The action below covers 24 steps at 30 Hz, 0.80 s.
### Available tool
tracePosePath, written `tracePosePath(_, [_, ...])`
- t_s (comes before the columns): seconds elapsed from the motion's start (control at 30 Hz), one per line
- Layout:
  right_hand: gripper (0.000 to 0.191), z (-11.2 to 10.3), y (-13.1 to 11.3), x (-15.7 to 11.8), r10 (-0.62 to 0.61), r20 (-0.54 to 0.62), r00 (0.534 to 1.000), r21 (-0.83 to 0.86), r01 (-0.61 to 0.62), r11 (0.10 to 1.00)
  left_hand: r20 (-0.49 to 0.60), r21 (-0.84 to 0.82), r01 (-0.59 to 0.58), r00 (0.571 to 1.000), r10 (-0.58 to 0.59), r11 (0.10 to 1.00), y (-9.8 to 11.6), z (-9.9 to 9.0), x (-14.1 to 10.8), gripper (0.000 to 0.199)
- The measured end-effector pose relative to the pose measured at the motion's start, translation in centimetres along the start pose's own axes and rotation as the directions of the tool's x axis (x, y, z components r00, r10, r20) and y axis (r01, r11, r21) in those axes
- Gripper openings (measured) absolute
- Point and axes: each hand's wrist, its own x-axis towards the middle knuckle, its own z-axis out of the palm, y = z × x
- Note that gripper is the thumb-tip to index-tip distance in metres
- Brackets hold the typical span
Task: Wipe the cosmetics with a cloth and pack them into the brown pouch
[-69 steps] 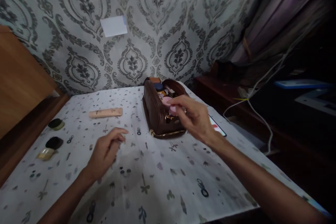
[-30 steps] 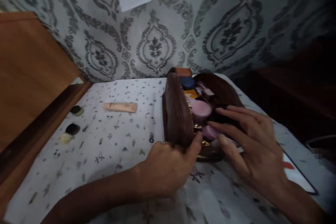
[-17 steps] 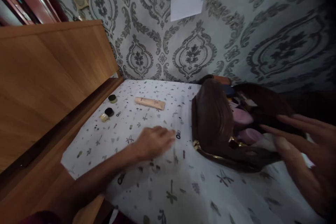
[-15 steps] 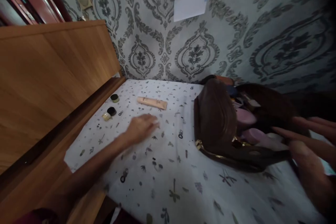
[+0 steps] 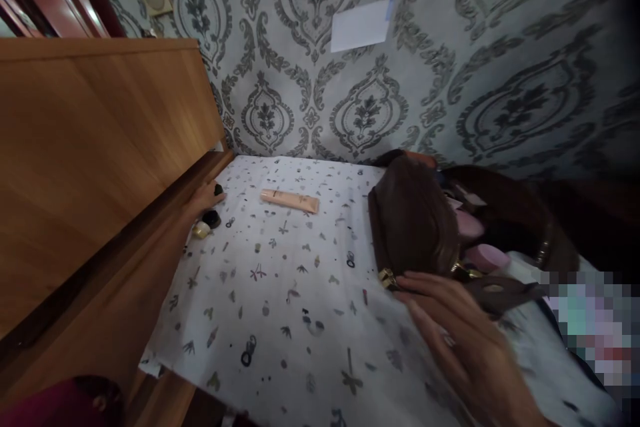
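At the left edge of the printed sheet, my left hand (image 5: 204, 198) has its fingers closed around a small black-lidded jar (image 5: 219, 189), which is partly hidden. Just nearer me lie a second black-lidded jar (image 5: 212, 218) and a small pale yellow bottle or jar (image 5: 201, 231). A peach-coloured tube (image 5: 290, 201) lies flat near the back. On the right, my right hand (image 5: 460, 327) lies with fingers stretched against the front of a brown bag (image 5: 413, 220), by its gold clasp. Inside the open bag show pink-capped items (image 5: 486, 257) and other things too dark to name.
A white sheet with small printed motifs (image 5: 280, 307) covers the surface. A tall wooden panel (image 5: 110, 147) borders it on the left, and a patterned wallpapered wall (image 5: 310, 93) stands behind. A colourful item (image 5: 595, 320), blurred out, is at the far right.
My left hand has moved left from the middle of the sheet to the far jar. My right hand has come from the bag's right side to its front.
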Motion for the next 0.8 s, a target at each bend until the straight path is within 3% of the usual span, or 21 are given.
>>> tracePosePath(0.13, [0.016,2.6,-1.2,0.3,0.029,0.109,0.994,0.168,-0.047,0.985,0.049,0.060,-0.057,0.997,0.054,0.997,0.5,-0.5,-0.1,0.029])
tracePosePath(0.2, [0.019,3.7,-2.1,0.7,0.090,0.193,0.977,0.269,-0.141,0.953,0.030,0.061,-0.098,0.995,0.096,0.993,2.1,-0.9,-0.8,0.029])
tracePosePath(0.27, [0.021,5.0,-2.9,1.2,0.191,0.292,0.937,0.356,-0.293,0.887,-0.044,0.023,-0.221,0.974,0.222,0.975,4.6,-0.8,-2.7,0.032])
tracePosePath(0.33, [0.030,6.5,-3.4,1.5,0.302,0.404,0.864,0.406,-0.465,0.787,-0.010,-0.115,-0.366,0.930,0.367,0.923,7.9,0.0,-6.2,0.033])
tracePosePath(0.4, [0.047,8.1,-3.7,1.5,0.378,0.446,0.812,0.435,-0.565,0.701,0.093,-0.257,-0.450,0.869,0.485,0.855,11.1,1.2,-11.1,0.034])
tracePosePath(0.5, [0.068,9.9,-3.9,1.0,0.405,0.421,0.812,0.475,-0.577,0.664,0.256,-0.391,-0.515,0.735,0.628,0.763,14.6,3.6,-18.2,0.029])
tracePosePath(0.57, [0.068,10.6,-4.0,0.3,0.428,0.376,0.822,0.479,-0.568,0.670,0.302,-0.409,-0.534,0.686,0.662,0.740,15.5,5.1,-21.4,0.030])
tracePosePath(0.7, [0.053,10.6,-4.0,-0.6,0.441,0.373,0.816,0.400,-0.570,0.717,0.369,-0.309,-0.509,0.714,0.595,0.803,14.7,6.6,-23.2,0.051])
tracePosePath(0.8, [0.041,10.3,-4.2,-0.5,0.433,0.363,0.825,0.333,-0.549,0.767,0.313,-0.260,-0.493,0.770,0.556,0.830,14.0,6.3,-22.6,0.049])
